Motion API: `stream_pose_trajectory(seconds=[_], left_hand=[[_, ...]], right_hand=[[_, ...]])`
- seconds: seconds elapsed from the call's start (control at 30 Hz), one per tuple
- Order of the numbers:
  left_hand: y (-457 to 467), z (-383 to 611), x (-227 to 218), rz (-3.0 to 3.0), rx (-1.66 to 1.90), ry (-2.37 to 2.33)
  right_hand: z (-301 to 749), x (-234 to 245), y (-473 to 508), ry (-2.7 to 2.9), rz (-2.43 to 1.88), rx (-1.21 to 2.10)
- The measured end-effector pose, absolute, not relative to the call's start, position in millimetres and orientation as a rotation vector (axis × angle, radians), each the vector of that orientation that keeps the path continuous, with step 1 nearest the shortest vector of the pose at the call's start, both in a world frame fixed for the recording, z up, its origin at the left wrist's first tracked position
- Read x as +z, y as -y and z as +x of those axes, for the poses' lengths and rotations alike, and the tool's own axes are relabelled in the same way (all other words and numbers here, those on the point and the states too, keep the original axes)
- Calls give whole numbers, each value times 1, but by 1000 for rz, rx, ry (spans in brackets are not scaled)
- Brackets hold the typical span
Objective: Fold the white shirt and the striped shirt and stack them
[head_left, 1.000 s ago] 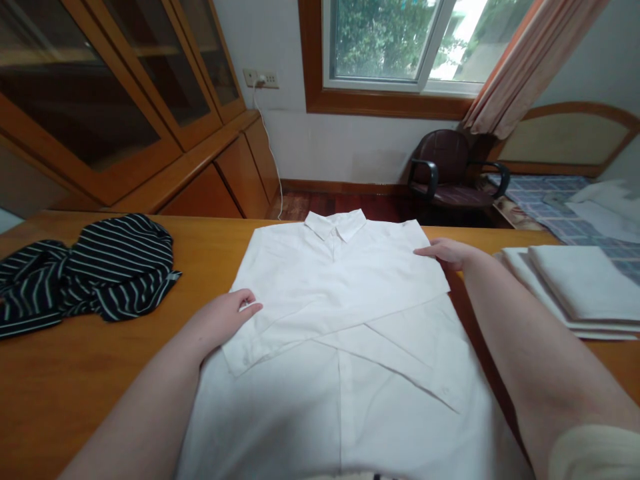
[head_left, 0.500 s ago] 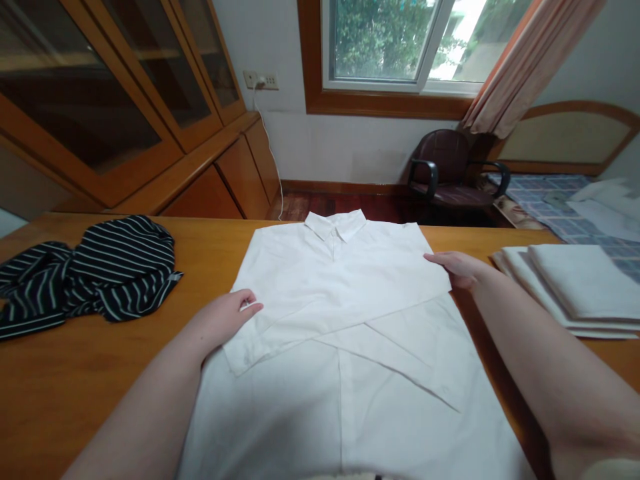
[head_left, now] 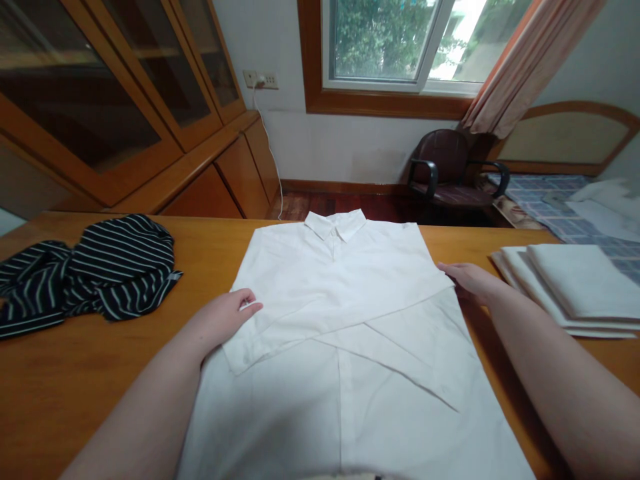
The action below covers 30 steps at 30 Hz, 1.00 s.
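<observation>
Shifting down the white shirt (head_left: 345, 280), my right hand (head_left: 469, 281) is touching its right edge, grip not determinable; my left hand (head_left: 231, 317) is pinching its left edge. Bench (head_left: 210, 253) is supporting the shirt.

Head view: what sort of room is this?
Probably a bedroom, perhaps doubling as a study: at right is a bed with a curved headboard, near it a dark office armchair, and at left a glass-doored wooden cabinet.
</observation>
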<state>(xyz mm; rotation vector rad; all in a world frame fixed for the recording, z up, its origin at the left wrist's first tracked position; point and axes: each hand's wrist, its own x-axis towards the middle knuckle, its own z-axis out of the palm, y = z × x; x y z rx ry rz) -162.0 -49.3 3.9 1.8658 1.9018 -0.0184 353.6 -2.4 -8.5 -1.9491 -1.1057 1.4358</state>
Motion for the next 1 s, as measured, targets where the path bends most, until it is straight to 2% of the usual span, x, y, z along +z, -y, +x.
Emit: stream_pose_trajectory(seconds=[0.17,0.33,0.6,0.7,0.87,0.93,1.0], left_hand=[[49,-162,4,1855,-27,-1907],[50,-161,6,1858,-34,-1902],[51,-163,7,1856,21,-1881],[51,-162,8,1845,35,-1889],[51,-160,9,1832,34,-1895],[51,-160,9,1842,27,-1893],[51,-160,9,1854,26,-1892]], right_hand=[[348,4,11,1185,-2041,1460],[352,5,11,1367,-2267,1285],[366,3,19,1828,-2065,1108],[353,3,29,2038,-2069,789],[316,-5,43,2118,-2319,-173],[309,-8,43,2122,-2385,-359],[308,-10,39,2113,-2446,-412]])
